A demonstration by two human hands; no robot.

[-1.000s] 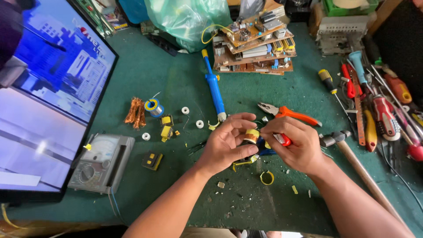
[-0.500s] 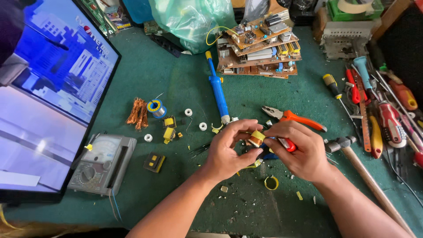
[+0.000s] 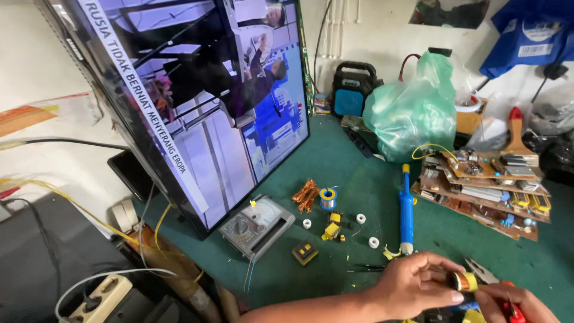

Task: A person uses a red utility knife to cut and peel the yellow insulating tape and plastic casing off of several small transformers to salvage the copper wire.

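My left hand (image 3: 418, 284) sits at the bottom right of the view and pinches a small copper coil with yellow tape (image 3: 463, 281) between thumb and fingers. My right hand (image 3: 514, 302) is partly cut off by the bottom edge; it grips a red-handled tool (image 3: 512, 310) right beside the coil. Both hands hover over the green mat (image 3: 335, 161).
A lit flat screen (image 3: 197, 101) leans at the left, with a grey multimeter (image 3: 256, 226) at its foot. On the mat lie a blue desoldering pump (image 3: 406, 209), a solder spool (image 3: 327, 197), copper wire (image 3: 305, 194), small yellow parts (image 3: 330, 230) and stacked circuit boards (image 3: 484, 185). A green plastic bag (image 3: 412, 113) stands behind.
The view has swung up and left, so the screen and back wall now fill it and my hands sit at the bottom right. My hands still hold the coil and the red tool.
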